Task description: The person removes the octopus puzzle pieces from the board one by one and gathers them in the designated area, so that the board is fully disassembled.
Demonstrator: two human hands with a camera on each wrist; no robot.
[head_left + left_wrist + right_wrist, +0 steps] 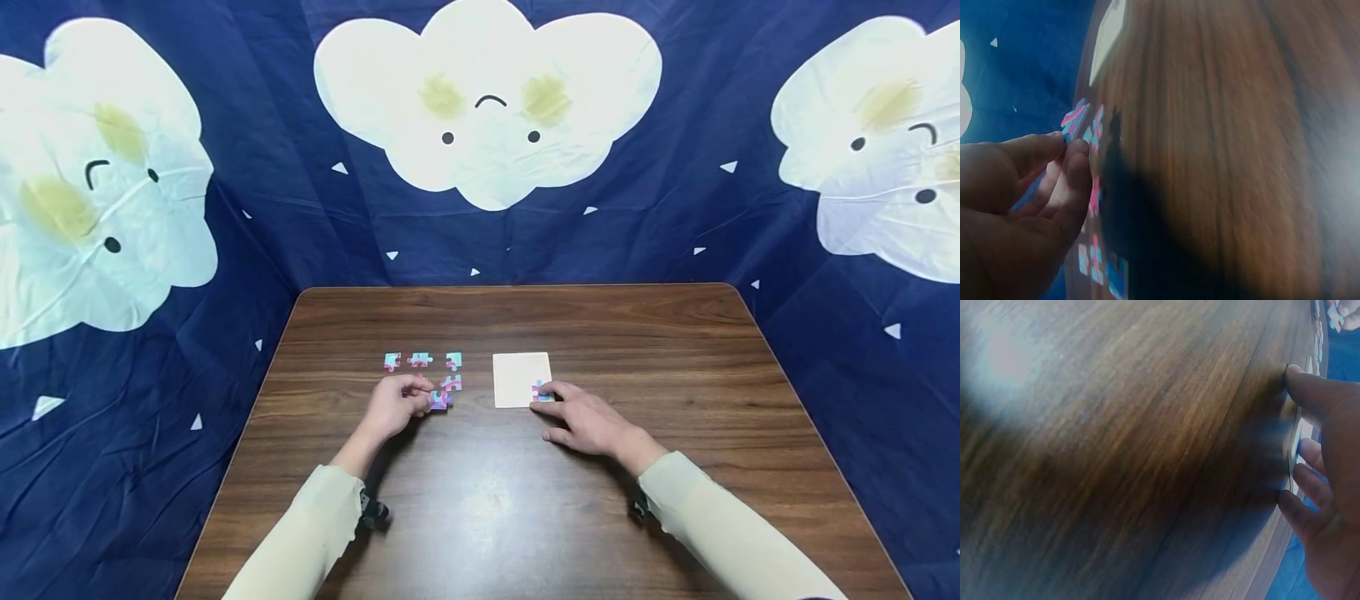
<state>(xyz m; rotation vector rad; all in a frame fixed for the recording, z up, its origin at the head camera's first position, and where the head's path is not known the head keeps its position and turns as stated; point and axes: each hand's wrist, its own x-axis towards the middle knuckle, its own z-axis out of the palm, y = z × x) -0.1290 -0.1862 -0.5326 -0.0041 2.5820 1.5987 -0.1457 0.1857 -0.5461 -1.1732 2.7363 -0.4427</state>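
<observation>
My left hand pinches a jigsaw piece between thumb and fingertip, lifted just off the table in the left wrist view. The piece is pink, blue and purple. Several more jigsaw pieces lie around and behind that hand, some partly hidden by it. To the right sits a square cream puzzle board, with one puzzle piece at its near right corner. My right hand rests with extended fingers at this corner, touching the board's edge and partly covering the piece.
Both hands work over a brown wood-grain table with rounded far corners. Behind it and at both sides hangs a dark blue cloth printed with white clouds. A bright reflection shows on the tabletop between the forearms.
</observation>
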